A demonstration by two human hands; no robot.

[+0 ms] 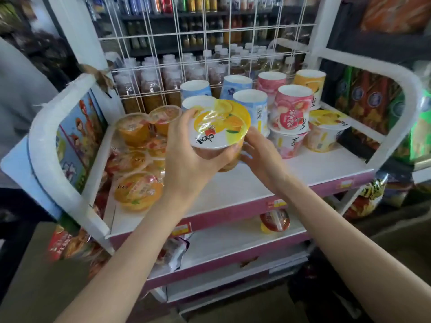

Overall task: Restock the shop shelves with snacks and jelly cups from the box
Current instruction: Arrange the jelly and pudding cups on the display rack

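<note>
While the left hand (189, 157) curled round the side of a yellow-lidded jelly cup (220, 125), thumb near the lid's left edge and fingertips wrapped under its front, the right hand (261, 157) touched the cup's lower right side, fingers tucked partly behind it so that I could not tell whether they gripped or merely steadied it. The cup hung tilted toward the camera above the middle of the top shelf (245, 183), clear of its white surface. Behind it, toward the shelf's back edge, stood the stacked cups (292, 117) in blue, pink and yellow, some inverted on others; along the left edge lay a loose heap of small orange jelly cups (137, 190), several tipped over. A wire grid (210, 43) closed the back, with bottles beyond it. One lone cup (275, 221) sat on the lower shelf. The main risk, as I judged it, lay in the setting-down: the cup was tilted, so placed carelessly it might land on its rim and roll toward the front edge. Pushed back too hard, it could knock the two-high stacks just behind, which looked easily toppled. A slip on the glossy lid film also seemed possible.
</note>
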